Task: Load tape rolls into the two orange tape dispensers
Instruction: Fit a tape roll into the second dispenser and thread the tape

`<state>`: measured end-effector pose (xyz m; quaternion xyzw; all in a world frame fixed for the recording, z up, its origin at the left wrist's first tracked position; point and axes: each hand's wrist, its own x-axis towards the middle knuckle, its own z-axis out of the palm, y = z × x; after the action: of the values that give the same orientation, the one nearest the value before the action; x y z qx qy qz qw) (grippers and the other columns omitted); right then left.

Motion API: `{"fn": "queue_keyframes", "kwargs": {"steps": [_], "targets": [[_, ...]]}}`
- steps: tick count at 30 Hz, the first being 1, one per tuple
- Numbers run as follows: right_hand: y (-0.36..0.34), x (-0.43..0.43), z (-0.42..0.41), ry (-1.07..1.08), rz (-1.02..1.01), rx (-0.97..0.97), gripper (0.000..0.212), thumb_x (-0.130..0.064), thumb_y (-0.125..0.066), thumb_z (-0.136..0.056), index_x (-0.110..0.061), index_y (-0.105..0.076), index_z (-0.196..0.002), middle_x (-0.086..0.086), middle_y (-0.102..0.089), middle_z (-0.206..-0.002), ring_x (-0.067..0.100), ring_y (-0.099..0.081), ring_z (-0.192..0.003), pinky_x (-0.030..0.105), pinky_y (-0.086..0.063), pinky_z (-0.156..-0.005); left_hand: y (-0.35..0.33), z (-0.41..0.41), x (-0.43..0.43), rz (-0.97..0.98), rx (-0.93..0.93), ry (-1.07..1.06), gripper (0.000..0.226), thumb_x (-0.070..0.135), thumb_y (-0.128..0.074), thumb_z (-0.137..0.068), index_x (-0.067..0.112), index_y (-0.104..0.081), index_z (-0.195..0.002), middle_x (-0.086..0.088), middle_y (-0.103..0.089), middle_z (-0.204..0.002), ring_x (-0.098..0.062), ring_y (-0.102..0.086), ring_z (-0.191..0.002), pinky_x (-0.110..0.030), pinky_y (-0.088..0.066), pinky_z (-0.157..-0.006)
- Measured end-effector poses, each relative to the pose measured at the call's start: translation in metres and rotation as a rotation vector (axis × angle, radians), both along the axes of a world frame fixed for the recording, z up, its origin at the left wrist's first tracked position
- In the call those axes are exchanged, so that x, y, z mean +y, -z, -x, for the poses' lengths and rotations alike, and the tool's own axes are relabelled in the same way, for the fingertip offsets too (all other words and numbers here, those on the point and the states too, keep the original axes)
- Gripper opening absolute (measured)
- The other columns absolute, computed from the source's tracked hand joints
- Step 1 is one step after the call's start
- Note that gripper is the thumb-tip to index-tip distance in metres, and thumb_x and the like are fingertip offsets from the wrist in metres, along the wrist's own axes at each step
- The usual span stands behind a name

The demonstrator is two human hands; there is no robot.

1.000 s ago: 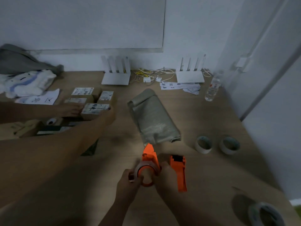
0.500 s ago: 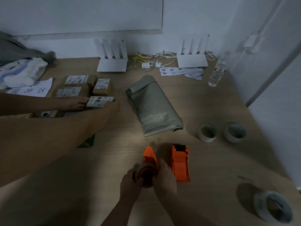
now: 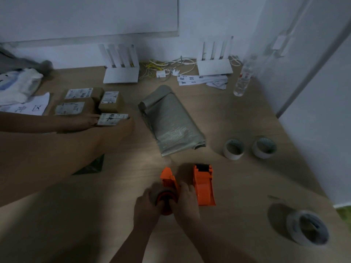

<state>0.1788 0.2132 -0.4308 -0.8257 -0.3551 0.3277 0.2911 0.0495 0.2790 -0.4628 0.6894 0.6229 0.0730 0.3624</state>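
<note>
Low in the middle of the wooden table (image 3: pixel 237 118), my left hand (image 3: pixel 146 207) and my right hand (image 3: pixel 187 202) both grip one orange tape dispenser (image 3: pixel 168 180). A tape roll (image 3: pixel 157 194) sits around its orange hub, pressed between my fingers. A second orange tape dispenser (image 3: pixel 204 185) lies flat just right of my right hand, with no roll on it. Two white tape rolls (image 3: pixel 234 149) (image 3: pixel 264 147) stand further right. A larger clear tape roll (image 3: pixel 307 227) lies at the near right corner.
Another person's arms (image 3: pixel 57 147) reach in from the left and hold a small labelled box (image 3: pixel 112 119) among several cardboard boxes (image 3: pixel 79 93). A folded grey bag (image 3: pixel 171 120) lies mid-table. Two white routers (image 3: pixel 121 75) (image 3: pixel 214 68), cables, papers and a water bottle (image 3: pixel 243 80) line the back.
The dispenser and roll in my hands have come down and toward me onto the table. My view has tilted down. The other person's hands stay on the box.
</note>
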Motion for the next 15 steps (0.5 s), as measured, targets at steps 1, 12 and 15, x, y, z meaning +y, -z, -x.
{"fn": "queue_keyframes", "kwargs": {"steps": [1,12,15], "targets": [[-0.004,0.001,-0.001,-0.013,-0.028,-0.004,0.056,-0.019,-0.069,-0.074,-0.011,-0.053,-0.127,0.010,-0.055,-0.122,0.028,-0.052,-0.116,0.030,-0.041,-0.097,-0.003,-0.002,0.000,-0.053,-0.004,-0.003,0.070,0.055,-0.055,-0.064,0.017,-0.064,-0.123,-0.008,-0.074,-0.109,-0.033,-0.067,-0.103,-0.040,-0.054,-0.084],[-0.059,-0.014,-0.084,0.174,-0.300,0.056,0.028,-0.021,-0.069,-0.079,-0.018,-0.069,-0.108,-0.005,-0.071,-0.095,0.008,-0.063,-0.090,0.028,-0.051,-0.082,-0.094,-0.105,-0.029,-0.019,-0.563,0.027,0.045,0.028,-0.062,-0.076,0.022,-0.065,-0.120,0.009,-0.070,-0.117,0.001,-0.064,-0.109,-0.016,-0.048,-0.096],[-0.064,-0.033,-0.119,0.285,-0.281,0.038,0.041,-0.024,-0.069,-0.081,-0.014,-0.064,-0.120,-0.002,-0.067,-0.105,0.016,-0.063,-0.100,0.033,-0.053,-0.086,-0.100,-0.135,-0.042,0.007,-0.585,0.086,0.043,0.020,-0.061,-0.078,0.021,-0.064,-0.121,0.011,-0.068,-0.114,-0.005,-0.063,-0.110,-0.019,-0.046,-0.095]]}}
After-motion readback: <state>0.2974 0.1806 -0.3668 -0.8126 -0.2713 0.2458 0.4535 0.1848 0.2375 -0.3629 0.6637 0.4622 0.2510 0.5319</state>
